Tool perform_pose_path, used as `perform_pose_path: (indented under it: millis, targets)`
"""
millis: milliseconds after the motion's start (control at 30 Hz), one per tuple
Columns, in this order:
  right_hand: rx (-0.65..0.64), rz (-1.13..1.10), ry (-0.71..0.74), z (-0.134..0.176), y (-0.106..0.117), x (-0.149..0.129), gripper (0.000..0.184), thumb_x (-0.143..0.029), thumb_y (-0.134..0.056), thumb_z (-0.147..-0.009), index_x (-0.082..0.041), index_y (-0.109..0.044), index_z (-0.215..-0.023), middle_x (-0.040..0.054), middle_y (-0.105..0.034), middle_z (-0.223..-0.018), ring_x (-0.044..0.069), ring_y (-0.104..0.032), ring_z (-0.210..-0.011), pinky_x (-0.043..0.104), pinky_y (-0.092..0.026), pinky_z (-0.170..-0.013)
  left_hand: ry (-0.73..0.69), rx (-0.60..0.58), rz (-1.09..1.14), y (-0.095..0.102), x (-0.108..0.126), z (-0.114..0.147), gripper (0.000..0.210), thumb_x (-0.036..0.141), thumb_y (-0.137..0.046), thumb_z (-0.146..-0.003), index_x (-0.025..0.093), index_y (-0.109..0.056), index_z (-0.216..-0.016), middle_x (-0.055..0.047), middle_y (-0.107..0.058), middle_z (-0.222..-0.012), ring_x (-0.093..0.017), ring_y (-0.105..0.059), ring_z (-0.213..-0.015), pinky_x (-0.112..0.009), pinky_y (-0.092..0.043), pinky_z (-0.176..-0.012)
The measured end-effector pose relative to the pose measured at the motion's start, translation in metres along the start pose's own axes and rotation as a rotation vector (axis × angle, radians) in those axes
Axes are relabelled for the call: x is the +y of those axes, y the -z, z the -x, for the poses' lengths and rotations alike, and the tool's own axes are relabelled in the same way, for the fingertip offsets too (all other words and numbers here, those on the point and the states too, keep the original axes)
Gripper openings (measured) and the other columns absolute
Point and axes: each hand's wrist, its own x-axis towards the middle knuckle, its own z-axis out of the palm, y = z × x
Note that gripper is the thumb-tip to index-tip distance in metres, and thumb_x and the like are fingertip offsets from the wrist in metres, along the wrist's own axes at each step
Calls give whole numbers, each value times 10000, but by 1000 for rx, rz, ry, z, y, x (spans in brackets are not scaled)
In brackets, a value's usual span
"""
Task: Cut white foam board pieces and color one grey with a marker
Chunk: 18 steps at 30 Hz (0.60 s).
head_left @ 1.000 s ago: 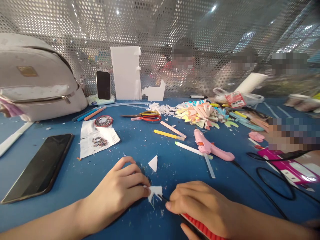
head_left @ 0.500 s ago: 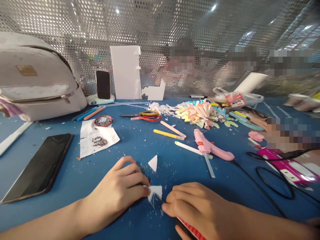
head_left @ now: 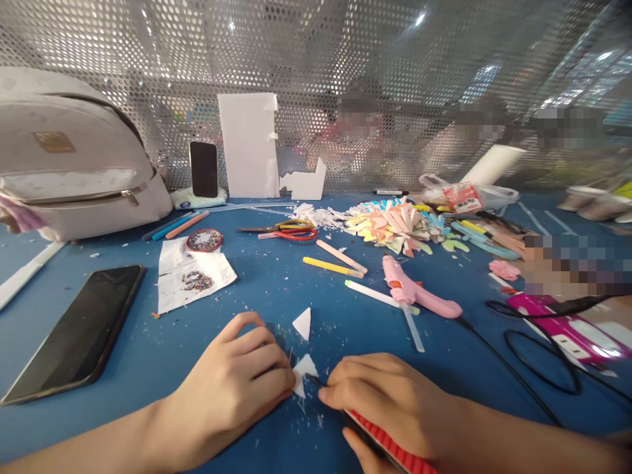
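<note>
My left hand rests on the blue table, its curled fingertips pressed on the edge of a small white piece of board. From the right, my right hand grips a utility knife with a red ribbed and black handle. Its dark blade tip reaches the white piece between the two hands. A loose white triangle lies just beyond, apart from both hands. Fine scraps and scratches surround the piece. My left thumb and part of the knife's front are hidden.
Right of centre lie a pink glue gun and its cable, near a magenta power strip. Phone and bead paper are left. Farther back are scissors, markers, a cut-paper heap and a backpack.
The small white piece has turned under my left fingertips and its shape looks different. My right hand has shifted slightly, with more of the red knife handle showing.
</note>
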Motion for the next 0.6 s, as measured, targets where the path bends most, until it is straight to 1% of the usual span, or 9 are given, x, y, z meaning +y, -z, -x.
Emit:
perform_pose_path:
  millis: [100,200,300,433,533,600]
  targets:
    - [-31,-7,39,-6,1,5,190,-119,-500,-878,-122,-603,-1038,86,-706,-886,189,-677,-827,287,-554,-777,-24,41,-33,1,3,0,189,209,-504,-1036,183,-666,-942,-2,-705,-838,-164,-591,-771,-383,-366,-950]
    - [-60,-88,44,-14,2,14,189,-160,-512,-877,-132,-587,-1049,75,-700,-866,177,-670,-775,275,-553,-727,-45,69,-61,0,4,1,230,237,-502,-1041,175,-679,-908,0,-711,-799,-161,-599,-750,-378,-387,-943]
    - [-38,-183,20,-21,3,21,214,-168,-490,-847,-142,-574,-1042,59,-686,-812,165,-646,-692,267,-530,-652,-58,136,-74,-5,4,4,216,176,-524,-1021,174,-689,-883,6,-719,-793,-151,-599,-749,-369,-405,-934]
    - [-64,-275,2,-24,4,28,246,-156,-480,-804,-153,-576,-1031,46,-685,-792,153,-628,-653,257,-505,-625,-38,193,-98,-17,3,7,257,141,-543,-1005,195,-683,-795,28,-720,-781,-133,-603,-729,-355,-450,-920]
    - [-75,-335,-9,-24,1,31,245,-159,-482,-785,-157,-577,-1010,37,-673,-771,143,-612,-633,244,-497,-620,20,251,-71,-22,2,11,278,184,-509,-1030,213,-698,-829,35,-748,-836,-126,-645,-771,-334,-488,-950]
    - [-85,-348,-49,-23,-2,34,230,-163,-485,-801,-156,-574,-1014,43,-676,-788,147,-621,-659,250,-504,-640,81,227,-54,-19,1,13,242,237,-505,-1043,205,-719,-935,25,-772,-908,-121,-690,-858,-281,-500,-1007]
